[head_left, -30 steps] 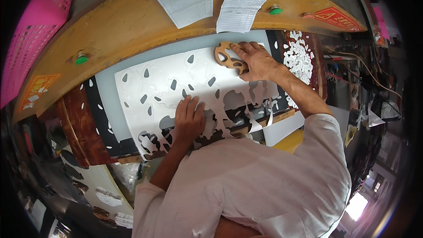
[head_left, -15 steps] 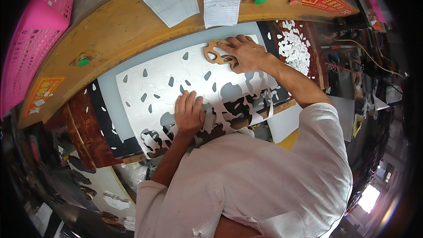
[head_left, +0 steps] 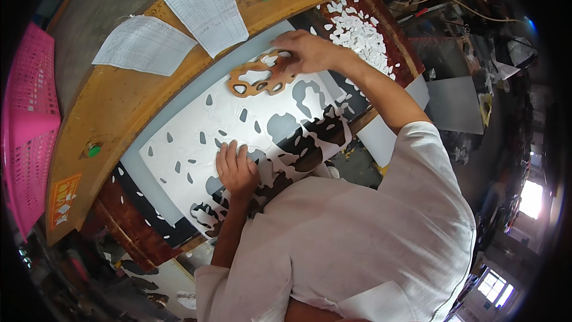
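My right hand [head_left: 307,53] grips the right end of an orange-brown cutting die [head_left: 269,79] with several openings, its fingers slightly blurred. Beneath the die lies a white sheet [head_left: 229,125] near its far edge. The near part of the sheet is cut into large irregular gaps with thin strips between them, and small dark slots dot the rest. My left hand [head_left: 237,170] rests on the sheet, fingers spread, beside the cut-out gaps. A grey-blue board [head_left: 143,149] shows under the sheet.
A curved yellow machine beam [head_left: 128,104] with green buttons and two paper sheets [head_left: 205,9] runs along the far side. White scraps [head_left: 360,36] are heaped at the far right. A pink basket [head_left: 33,125] stands at the left.
The view has turned, so the beam and table sit at a steeper slant. My right hand has shifted the die, which now lies flatter and shows more of its shape. My left hand stays on the sheet.
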